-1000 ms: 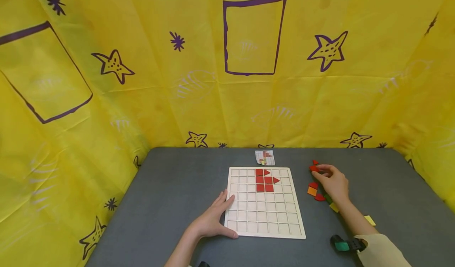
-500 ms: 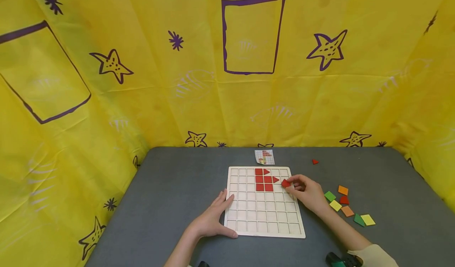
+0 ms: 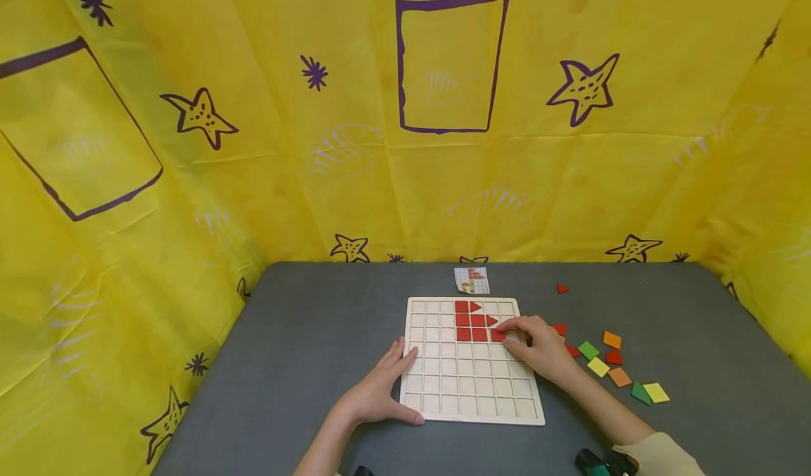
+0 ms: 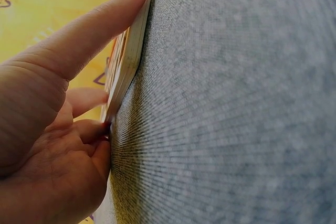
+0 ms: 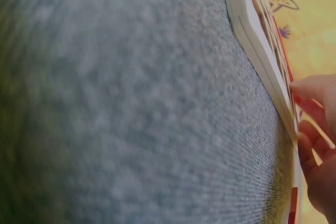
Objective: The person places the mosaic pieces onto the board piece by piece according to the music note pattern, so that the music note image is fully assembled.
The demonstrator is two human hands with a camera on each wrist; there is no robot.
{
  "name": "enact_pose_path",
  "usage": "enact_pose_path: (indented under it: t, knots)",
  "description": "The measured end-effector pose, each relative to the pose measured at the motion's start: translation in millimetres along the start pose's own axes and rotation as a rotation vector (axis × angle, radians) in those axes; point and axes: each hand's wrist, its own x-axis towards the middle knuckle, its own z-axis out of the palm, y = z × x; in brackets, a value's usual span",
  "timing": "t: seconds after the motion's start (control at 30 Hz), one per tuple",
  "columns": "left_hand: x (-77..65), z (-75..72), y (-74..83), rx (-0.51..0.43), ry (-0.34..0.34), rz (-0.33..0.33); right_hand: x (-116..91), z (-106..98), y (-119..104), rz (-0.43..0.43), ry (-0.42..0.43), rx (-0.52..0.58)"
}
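A pale wooden grid board [image 3: 469, 384] lies on the grey table in the head view. Red squares and red triangles fill some cells in its upper rows. My left hand [image 3: 378, 390] rests at the board's near left corner, fingers spread along the left edge and thumb at the front edge; the left wrist view shows the thumb [image 4: 100, 30] against the board's side. Over the third row, my right hand [image 3: 538, 349] pinches a red square tile [image 3: 497, 336] between thumb and fingertips, just right of two red squares. In the right wrist view its fingers are at the board's edge.
A small printed pattern card [image 3: 472, 280] lies behind the board. One red triangle [image 3: 562, 289] sits apart at the back right. Right of the board, several loose orange, green, yellow and red tiles [image 3: 598, 367] are scattered, some partly behind the right hand. A yellow patterned cloth [image 3: 405, 180] hangs behind the table.
The right hand has brought the red tile from the loose pieces on the right, over the board's right edge, then left and down to the third row. The left hand has stayed put.
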Motion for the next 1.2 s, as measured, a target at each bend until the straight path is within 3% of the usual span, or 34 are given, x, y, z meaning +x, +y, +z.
enact_pose_path:
  t: [0.37,0.53,0.87,1.2]
  knots:
    - [-0.1,-0.7,1.7,0.002,0.004,0.007,-2,3,-3,0.041,-0.002,0.016]
    - [0.3,-0.7,1.6,0.004,0.000,0.008,2,-1,0,0.048,0.050,-0.009]
    - [-1.5,0.0,2.0,0.010,0.016,0.016,15,-32,26,0.260,0.240,-0.019]
    - [-1.0,0.6,0.5,0.013,0.012,0.016,27,-61,62,0.363,0.303,-0.100]
